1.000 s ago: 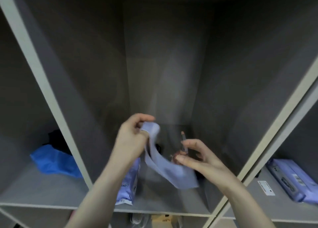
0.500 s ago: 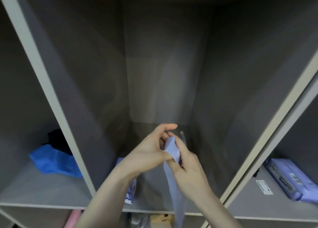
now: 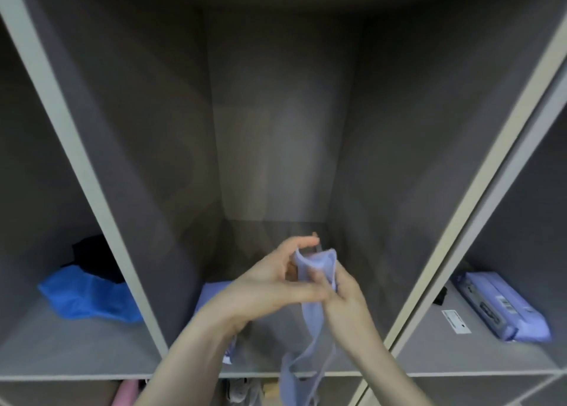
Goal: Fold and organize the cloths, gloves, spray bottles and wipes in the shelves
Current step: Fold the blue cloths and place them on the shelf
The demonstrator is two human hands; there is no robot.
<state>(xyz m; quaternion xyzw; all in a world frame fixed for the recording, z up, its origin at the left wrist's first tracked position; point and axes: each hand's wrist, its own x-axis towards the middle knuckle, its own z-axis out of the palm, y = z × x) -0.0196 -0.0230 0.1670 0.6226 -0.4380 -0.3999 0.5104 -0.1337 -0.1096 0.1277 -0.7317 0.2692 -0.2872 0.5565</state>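
Note:
A light purple glove [image 3: 310, 338] hangs in front of the middle shelf compartment. My left hand [image 3: 270, 286] pinches its upper end, fingers curled over the top fold. My right hand [image 3: 343, 292] grips the same upper part from the right side. The glove's lower end dangles below the shelf's front edge. A purple wipes pack [image 3: 211, 292] lies on the middle shelf floor behind my left wrist, mostly hidden.
In the left compartment lie a blue cloth [image 3: 89, 298] and a black cloth [image 3: 95, 255] behind it. In the right compartment are a purple wipes pack [image 3: 500, 307] and a white label [image 3: 455, 321]. A pink object [image 3: 122, 393] shows on the shelf below.
My hands came together on the glove's upper end and the glove now hangs straight down. The fold at the top has widened slightly since half a second ago.

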